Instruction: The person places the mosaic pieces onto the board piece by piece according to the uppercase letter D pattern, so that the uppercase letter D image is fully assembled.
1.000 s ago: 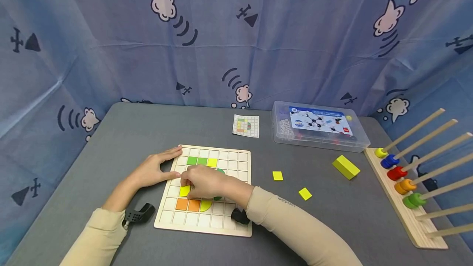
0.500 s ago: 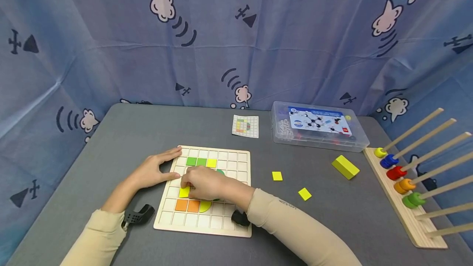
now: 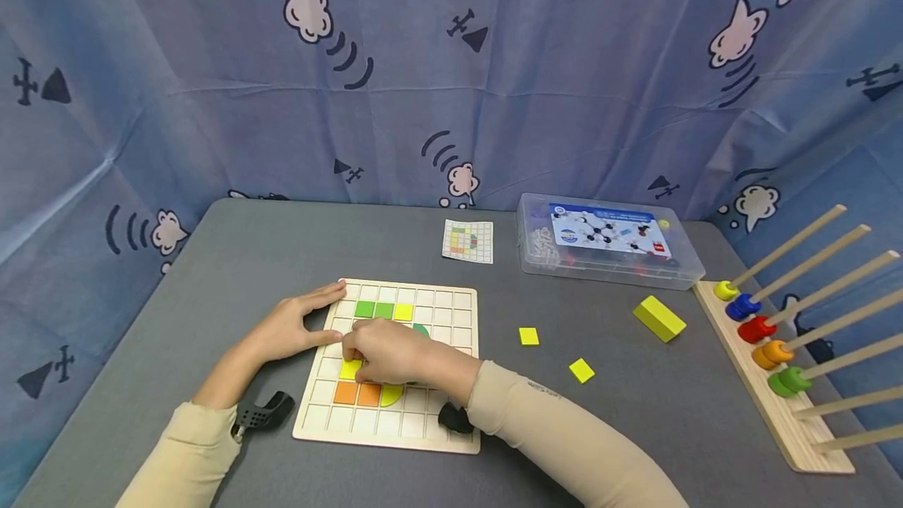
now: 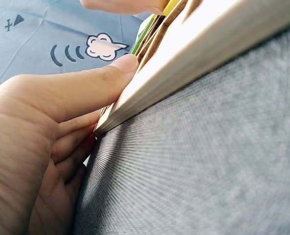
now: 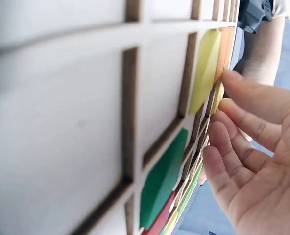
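Observation:
A wooden grid board (image 3: 458, 435) lies flat on the grey table. At its left side my left hand (image 3: 285, 326) rests, the thumb (image 4: 120, 66) touching the edge and the other fingers reaching to the top-left corner. My right hand (image 3: 395, 350) is over the board, its thumb and index finger pinching a yellow square tile (image 3: 349, 370) in a left-hand cell. Two orange tiles (image 3: 356, 393) and a yellow rounded tile (image 3: 391, 394) lie below it. Green tiles (image 3: 374, 310) and another yellow tile (image 3: 404, 312) fill cells higher up. Dark green (image 5: 163, 181) and red (image 5: 159, 218) pieces also show.
Right of the board lie two loose yellow tiles (image 3: 528, 336) and a yellow block (image 3: 659, 318). A printed pattern card (image 3: 469, 241) and a clear plastic case (image 3: 612, 241) are at the back. A wooden peg rack (image 3: 772, 371) with coloured rings stands at the right edge.
My right hand has shifted very slightly left over the yellow tile. The left hand and the other pieces hold their places.

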The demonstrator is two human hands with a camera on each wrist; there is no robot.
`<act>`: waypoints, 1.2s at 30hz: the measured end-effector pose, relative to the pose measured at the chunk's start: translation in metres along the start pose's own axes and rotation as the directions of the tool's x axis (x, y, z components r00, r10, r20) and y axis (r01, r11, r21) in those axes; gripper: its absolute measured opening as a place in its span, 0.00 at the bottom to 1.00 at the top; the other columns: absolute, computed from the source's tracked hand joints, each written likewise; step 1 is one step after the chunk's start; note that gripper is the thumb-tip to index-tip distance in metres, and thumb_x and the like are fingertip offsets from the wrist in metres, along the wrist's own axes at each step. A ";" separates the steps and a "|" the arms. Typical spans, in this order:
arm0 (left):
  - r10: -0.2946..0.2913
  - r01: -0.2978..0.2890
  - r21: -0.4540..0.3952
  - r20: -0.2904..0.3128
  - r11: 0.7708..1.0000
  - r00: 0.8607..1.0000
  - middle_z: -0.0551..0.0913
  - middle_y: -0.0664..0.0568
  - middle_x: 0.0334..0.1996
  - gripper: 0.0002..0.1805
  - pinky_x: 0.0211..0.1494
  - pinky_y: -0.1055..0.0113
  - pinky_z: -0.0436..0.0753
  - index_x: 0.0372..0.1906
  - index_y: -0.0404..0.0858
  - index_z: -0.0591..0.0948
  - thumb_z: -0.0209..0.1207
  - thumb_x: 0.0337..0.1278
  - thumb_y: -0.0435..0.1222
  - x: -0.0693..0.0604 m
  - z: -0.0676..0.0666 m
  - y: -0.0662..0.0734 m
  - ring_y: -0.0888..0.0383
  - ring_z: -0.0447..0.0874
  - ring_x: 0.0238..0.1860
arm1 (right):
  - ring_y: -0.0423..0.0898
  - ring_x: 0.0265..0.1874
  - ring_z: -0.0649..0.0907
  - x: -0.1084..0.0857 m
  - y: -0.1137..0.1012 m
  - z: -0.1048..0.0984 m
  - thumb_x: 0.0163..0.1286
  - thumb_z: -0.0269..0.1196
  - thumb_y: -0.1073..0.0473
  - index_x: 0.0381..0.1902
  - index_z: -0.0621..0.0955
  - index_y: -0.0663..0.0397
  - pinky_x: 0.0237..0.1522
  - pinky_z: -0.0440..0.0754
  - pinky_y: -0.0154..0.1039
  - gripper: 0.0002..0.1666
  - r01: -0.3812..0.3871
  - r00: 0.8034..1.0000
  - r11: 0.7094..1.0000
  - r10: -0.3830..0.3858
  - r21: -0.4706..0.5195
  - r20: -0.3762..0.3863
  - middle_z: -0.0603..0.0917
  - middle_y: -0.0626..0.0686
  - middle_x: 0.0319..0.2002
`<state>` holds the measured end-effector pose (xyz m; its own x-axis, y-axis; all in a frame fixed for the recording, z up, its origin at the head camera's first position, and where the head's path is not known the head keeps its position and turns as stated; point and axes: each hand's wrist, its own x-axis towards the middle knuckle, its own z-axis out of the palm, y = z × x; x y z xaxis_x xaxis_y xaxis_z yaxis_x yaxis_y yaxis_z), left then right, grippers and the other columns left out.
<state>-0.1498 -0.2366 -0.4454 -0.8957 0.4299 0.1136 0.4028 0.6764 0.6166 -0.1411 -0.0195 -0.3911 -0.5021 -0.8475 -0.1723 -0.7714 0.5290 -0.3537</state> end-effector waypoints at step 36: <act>-0.136 0.140 -0.046 0.064 0.989 0.989 0.65 0.49 0.70 0.47 0.65 0.43 0.66 0.68 0.43 0.69 0.70 0.39 0.55 0.008 -0.006 0.004 0.43 0.60 0.70 | 0.50 0.46 0.79 -0.182 0.132 -0.003 0.58 0.69 0.60 0.53 0.80 0.59 0.49 0.77 0.52 0.24 -0.388 0.856 0.874 0.459 0.292 -0.238 0.81 0.53 0.46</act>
<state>-0.1564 -0.2345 -0.4375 -0.9284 0.3709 -0.0217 0.2648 0.7014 0.6617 -0.1529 0.2051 -0.4036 -0.8769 -0.4719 -0.0908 -0.3657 0.7779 -0.5110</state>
